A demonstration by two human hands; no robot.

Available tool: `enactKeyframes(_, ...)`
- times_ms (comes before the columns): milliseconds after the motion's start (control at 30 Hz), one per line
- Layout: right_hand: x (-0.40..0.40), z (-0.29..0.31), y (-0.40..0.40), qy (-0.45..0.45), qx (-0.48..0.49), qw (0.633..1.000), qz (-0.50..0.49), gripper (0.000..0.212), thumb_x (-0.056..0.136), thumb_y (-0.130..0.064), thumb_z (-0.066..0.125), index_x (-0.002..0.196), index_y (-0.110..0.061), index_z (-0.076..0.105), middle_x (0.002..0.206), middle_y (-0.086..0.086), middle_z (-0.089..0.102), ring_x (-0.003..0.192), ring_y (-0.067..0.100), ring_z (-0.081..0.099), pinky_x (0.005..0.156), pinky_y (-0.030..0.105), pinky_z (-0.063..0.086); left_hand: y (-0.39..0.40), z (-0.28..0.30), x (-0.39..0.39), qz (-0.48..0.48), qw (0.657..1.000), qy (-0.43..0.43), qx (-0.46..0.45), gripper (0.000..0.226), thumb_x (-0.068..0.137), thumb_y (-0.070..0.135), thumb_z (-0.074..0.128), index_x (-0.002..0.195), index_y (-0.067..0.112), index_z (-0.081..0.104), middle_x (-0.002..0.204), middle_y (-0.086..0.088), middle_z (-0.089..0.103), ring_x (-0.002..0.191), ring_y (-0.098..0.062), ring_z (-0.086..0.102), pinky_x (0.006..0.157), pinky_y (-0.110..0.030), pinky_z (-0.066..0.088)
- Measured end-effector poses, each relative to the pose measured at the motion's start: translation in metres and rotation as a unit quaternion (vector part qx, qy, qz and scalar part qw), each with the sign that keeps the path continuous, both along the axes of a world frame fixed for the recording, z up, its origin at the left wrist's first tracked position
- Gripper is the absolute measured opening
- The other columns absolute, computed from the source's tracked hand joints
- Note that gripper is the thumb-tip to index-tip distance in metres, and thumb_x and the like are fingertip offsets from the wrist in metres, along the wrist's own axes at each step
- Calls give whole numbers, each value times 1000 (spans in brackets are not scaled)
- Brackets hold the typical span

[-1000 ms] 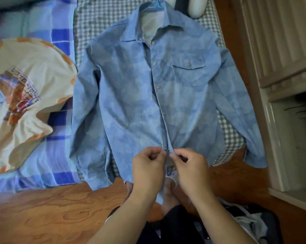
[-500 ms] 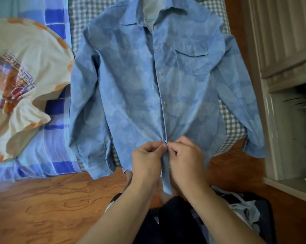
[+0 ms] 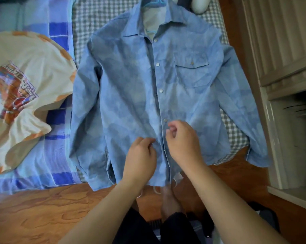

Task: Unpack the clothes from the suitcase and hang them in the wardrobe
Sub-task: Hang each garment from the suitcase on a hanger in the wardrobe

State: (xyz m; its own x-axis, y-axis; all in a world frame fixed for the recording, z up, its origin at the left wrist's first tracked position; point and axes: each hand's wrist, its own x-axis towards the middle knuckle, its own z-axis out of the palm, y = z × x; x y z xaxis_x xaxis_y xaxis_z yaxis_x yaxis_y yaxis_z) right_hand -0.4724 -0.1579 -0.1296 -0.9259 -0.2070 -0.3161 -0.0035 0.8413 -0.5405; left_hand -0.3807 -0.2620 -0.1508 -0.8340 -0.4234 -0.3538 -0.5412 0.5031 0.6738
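Observation:
A light blue button-up shirt (image 3: pixel 131 95) lies flat, front up, on the checked bed cover (image 3: pixel 95 16). A blue hanger (image 3: pixel 154 1) shows inside its collar. Its lower front is closed, with metal snaps running up the placket. My left hand (image 3: pixel 141 155) rests on the lower front just left of the placket, fingertips curled into the fabric. My right hand (image 3: pixel 182 141) hovers just right of the placket below a snap, fingers curled with nothing visible in them. The wardrobe (image 3: pixel 278 138) stands at the right with a dark opening.
A cream printed T-shirt (image 3: pixel 25 88) lies on the blue plaid bedding (image 3: pixel 57 120) at the left. The wooden bed edge (image 3: pixel 34 212) runs along the bottom. My dark trousers and a dark bag edge (image 3: pixel 266 215) show at the bottom right. White objects (image 3: pixel 199 4) sit above the collar.
Both hands let go of the bottom snap they pinched together and moved up the placket, now apart. The view shifted so the collar and hanger show again.

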Motion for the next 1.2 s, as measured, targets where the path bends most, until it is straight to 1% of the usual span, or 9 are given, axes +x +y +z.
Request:
enactKeyframes(167,-32,-50,-27,-60,73,995,-31,36,87,-26,68,116,-11,55,118,12,59,110,35,56,88,42,44,-8,-5,-31,-16,998,38,43,32,97,5,48,122,14,66,119,3,60,104,-13,58,90,-24,45)
enactKeyframes(233,-39,-63,-18,-72,61,993,-63,14,89,-24,67,95,-14,61,104,12,67,99,35,62,78,39,45,-12,-19,-42,-31,998,-8,56,29,97,8,50,123,13,59,123,-3,57,109,-20,57,91,-29,43)
enactKeyframes(300,-41,-73,-2,-79,22,990,-118,30,90,-20,66,66,-14,49,75,11,64,76,31,58,63,37,37,-16,-34,-52,-24,994,-75,80,33,97,16,56,129,9,52,127,-11,54,118,-28,53,98,-30,38)
enactKeyframes(367,-38,-73,12,-75,-31,983,-165,42,90,-16,66,59,-11,38,57,6,50,62,25,46,58,37,31,-18,-43,-63,17,988,-125,94,43,97,33,60,132,10,49,132,-13,51,124,-33,50,107,-35,37)
enactKeyframes(533,-29,-66,16,-87,-128,963,-221,12,86,-13,72,76,-17,67,71,-4,70,71,19,68,72,41,55,5,-46,-91,75,969,-235,-30,72,84,72,58,128,16,46,133,-7,49,129,-31,42,99,-49,37)
enactKeyframes(600,-27,-60,10,-67,-122,967,-216,10,86,-18,72,76,-19,69,71,-6,70,73,19,68,72,38,55,12,-48,-93,60,969,-220,-98,66,86,69,56,125,15,49,131,-8,52,125,-31,44,97,-47,36)
enactKeyframes(800,-17,-59,-7,-67,-133,966,-212,13,87,-18,71,75,-12,72,67,1,70,70,26,66,70,40,55,7,-57,-87,44,986,-130,-92,16,92,35,58,98,20,58,109,-5,57,107,-30,52,90,-42,40)
enactKeyframes(967,-18,-54,-8,-76,-149,961,-221,9,89,-18,72,81,-18,74,68,-7,68,72,17,66,75,37,56,1,-40,-73,167,982,-36,76,10,92,20,64,86,17,57,83,5,58,73,-12,55,65,-27,40)
enactKeyframes(1200,-14,-45,-19,-67,-124,977,-161,10,91,-16,69,93,-15,78,87,0,73,82,17,68,73,26,50,-2,-19,-58,260,942,-6,213,4,92,23,73,89,21,76,71,9,73,68,3,66,68,-18,52)
